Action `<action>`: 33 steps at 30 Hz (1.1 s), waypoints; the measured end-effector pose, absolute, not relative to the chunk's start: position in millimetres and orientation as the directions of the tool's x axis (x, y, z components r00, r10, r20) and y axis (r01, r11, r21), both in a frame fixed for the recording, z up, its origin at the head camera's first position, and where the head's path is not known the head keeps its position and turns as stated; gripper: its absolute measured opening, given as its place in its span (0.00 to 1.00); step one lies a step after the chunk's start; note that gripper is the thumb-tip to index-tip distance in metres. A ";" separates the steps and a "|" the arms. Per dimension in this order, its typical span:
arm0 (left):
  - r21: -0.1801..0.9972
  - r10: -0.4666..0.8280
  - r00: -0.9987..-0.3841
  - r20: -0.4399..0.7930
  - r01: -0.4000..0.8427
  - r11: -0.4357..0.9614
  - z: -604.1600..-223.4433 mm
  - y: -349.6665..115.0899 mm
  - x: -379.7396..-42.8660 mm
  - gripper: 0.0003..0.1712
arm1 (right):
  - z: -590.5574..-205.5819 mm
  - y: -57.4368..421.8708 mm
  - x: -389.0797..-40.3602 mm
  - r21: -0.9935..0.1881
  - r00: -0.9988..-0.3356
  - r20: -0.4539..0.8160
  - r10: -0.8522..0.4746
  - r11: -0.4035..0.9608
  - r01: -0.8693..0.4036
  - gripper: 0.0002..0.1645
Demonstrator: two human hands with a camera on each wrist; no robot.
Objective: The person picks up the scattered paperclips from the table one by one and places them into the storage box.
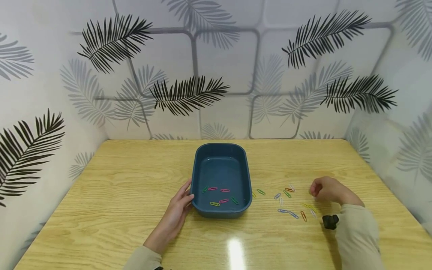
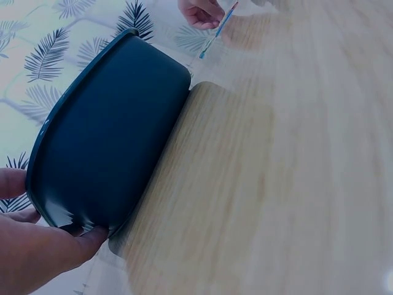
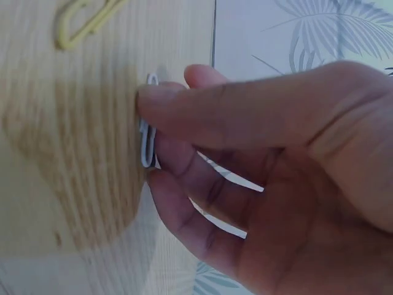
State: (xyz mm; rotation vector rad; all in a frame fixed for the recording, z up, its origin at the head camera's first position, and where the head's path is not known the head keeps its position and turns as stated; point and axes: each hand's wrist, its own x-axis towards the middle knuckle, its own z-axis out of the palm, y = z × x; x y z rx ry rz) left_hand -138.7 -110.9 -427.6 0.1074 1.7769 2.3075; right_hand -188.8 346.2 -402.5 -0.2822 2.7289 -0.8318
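Observation:
A dark blue plastic tray [image 1: 221, 215] stands on the table, with several paper clips in pink, green and yellow lying near its front end. My left hand [image 1: 176, 214] grips the tray's left side near the front corner, thumb and fingers on its wall in the left wrist view. Over on the right, my right hand [image 1: 330, 189] is low over the table. Its thumb and fingertips pinch a white paper clip [image 3: 148, 150], seen close up in the right wrist view. A yellow paper clip [image 3: 86, 27] lies on the wood beside that hand.
Between tray and right hand, several loose paper clips are scattered, among them a green clip [image 1: 261, 192], a blue clip [image 1: 293, 215] and an orange-red clip [image 1: 303, 216]. The wooden table [image 1: 118, 195] meets a leaf-patterned wall [image 1: 222, 112] at the back and sides.

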 end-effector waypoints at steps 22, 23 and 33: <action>0.962 0.228 -0.970 -0.088 -0.142 -0.234 -427.4 -110.3 -138.2 0.34 | -389.0 329.8 -190.0 -0.703 -0.935 -0.135 -0.328 0.697 -0.143 0.06; 0.962 0.228 -0.970 -0.088 -0.142 -0.234 -427.5 -110.4 -138.3 0.34 | -387.3 327.9 -189.4 -0.707 -0.937 -0.129 -0.326 0.692 -0.143 0.06; 0.961 0.229 -0.969 -0.087 -0.142 -0.236 -427.9 -111.1 -139.1 0.34 | -384.0 313.9 -190.4 -0.695 -0.959 -0.045 -0.279 0.698 -0.171 0.06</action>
